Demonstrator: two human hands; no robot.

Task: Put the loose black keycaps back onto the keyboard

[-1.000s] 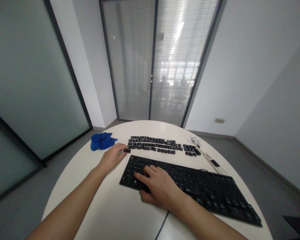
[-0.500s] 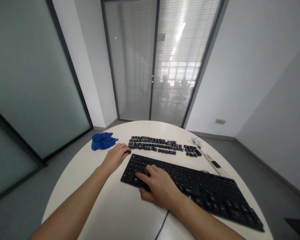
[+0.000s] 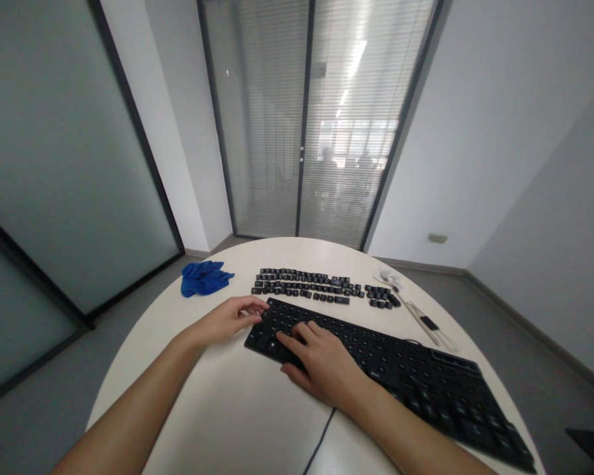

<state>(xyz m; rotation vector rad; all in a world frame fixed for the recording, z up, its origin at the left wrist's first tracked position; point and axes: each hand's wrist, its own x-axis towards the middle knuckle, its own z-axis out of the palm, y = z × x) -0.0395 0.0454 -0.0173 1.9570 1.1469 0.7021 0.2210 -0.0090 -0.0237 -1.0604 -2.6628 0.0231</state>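
A black keyboard (image 3: 400,379) lies aslant on the round table; its key area shows small pale spots at the left and darker raised keys at the near right. My left hand (image 3: 230,320) is at its far left corner, thumb and fingers apart, the fingertips at the edge. Over the left part of the keyboard rests my right hand (image 3: 321,363), index finger stretched toward the near left corner, thumb apart and the other fingers bent. Beyond the keyboard, loose black keycaps (image 3: 297,284) lie in rows, with a smaller group of keycaps (image 3: 382,297) to the right.
A crumpled blue cloth (image 3: 205,278) lies at the table's far left. Toward the right edge are a white crumpled item (image 3: 390,276) and thin pale sticks with a black band (image 3: 429,322). A dark cable (image 3: 319,442) runs off the near side of the white tabletop (image 3: 218,409).
My left hand has left the dark keycap near the row's left end and moved to the keyboard's corner. The keyboard has shifted slightly right and away, my right hand with it.
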